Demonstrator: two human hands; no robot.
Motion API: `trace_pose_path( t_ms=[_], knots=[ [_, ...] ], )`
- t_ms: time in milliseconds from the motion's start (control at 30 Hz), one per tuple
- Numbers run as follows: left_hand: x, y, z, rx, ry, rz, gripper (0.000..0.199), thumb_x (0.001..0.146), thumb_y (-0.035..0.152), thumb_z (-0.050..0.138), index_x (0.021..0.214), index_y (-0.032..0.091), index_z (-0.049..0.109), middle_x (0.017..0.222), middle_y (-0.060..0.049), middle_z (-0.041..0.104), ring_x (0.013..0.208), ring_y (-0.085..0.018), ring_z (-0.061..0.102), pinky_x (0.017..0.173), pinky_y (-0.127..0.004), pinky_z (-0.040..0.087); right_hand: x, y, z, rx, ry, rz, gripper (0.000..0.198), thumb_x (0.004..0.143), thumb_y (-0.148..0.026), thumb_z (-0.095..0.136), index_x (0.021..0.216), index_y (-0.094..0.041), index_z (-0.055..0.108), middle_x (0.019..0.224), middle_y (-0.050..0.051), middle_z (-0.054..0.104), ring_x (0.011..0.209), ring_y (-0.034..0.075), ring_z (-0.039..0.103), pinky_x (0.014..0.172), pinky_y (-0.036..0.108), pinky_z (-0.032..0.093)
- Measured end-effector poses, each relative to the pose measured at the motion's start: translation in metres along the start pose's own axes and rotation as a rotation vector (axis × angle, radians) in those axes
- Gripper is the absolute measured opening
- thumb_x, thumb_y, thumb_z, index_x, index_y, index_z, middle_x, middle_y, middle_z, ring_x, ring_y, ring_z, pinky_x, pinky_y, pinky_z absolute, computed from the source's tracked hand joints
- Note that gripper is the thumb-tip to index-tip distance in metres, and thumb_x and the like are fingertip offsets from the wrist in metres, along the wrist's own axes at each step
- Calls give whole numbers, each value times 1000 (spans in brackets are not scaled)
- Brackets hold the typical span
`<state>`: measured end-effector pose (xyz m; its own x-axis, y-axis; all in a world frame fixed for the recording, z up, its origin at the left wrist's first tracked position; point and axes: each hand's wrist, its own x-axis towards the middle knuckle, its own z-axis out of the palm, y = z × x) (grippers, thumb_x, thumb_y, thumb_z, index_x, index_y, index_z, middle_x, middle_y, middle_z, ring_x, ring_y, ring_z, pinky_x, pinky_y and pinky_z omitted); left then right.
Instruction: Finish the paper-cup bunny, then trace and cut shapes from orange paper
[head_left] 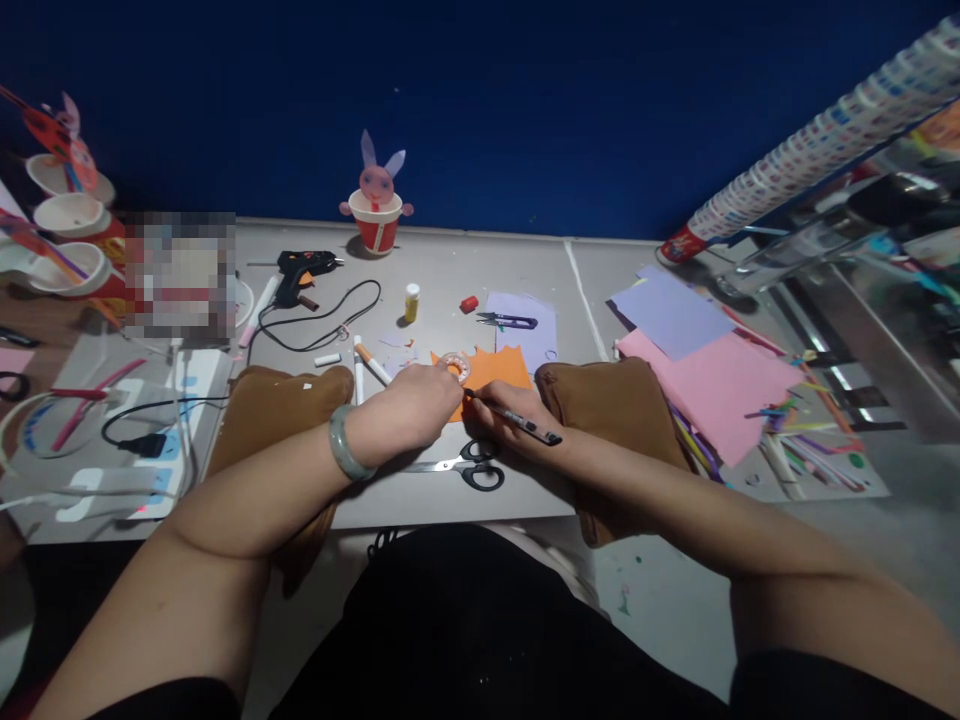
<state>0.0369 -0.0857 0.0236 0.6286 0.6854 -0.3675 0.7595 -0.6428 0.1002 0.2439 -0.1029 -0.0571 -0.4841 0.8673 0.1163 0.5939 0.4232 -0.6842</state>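
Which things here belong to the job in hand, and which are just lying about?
Job, apparently:
Black pen, in the right hand
Clear ring, at the left hand
Jagged orange paper

Lying about, probably:
Black glue gun
White-capped yellow bottle
Pink paper sheet

Dark blue wall [525, 120] behind pale grey table [510, 262].

Flat, jagged-edged orange paper [501, 370] partly under a clear ring [454, 356] and a slanted black pen [519, 420]
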Motion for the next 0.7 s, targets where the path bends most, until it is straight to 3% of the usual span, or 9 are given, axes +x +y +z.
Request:
trace_pose_path(
  t_ms=[233,400,700],
  knots=[
    [-2,-6,-3,-12,-3,23,39,85,5,57,123,6,68,115,-22,73,97,-33,76,80,-40,58,7,-2,10,16,-70,-44,23,101,-37,47,84,-24,54,80,2,65,70,15,57,65,27,43],
    [1,-7,-4,30,-29,4,38,86,10,59,122,8,68,120,-21,73,97,-34,75,79,-40,57,8,-2,13,-16,-64,-52,22,102,-35,46,85,-23,54,81,3,65,71,15,55,67,29,44],
    [4,-9,0,108,-45,13,46,84,21,65,128,11,65,125,-20,73,102,-35,74,79,-40,56,11,8,22,-17,-103,-223,17,104,-31,46,98,-21,57,92,8,71,80,18,63,72,29,48]
  ],
)
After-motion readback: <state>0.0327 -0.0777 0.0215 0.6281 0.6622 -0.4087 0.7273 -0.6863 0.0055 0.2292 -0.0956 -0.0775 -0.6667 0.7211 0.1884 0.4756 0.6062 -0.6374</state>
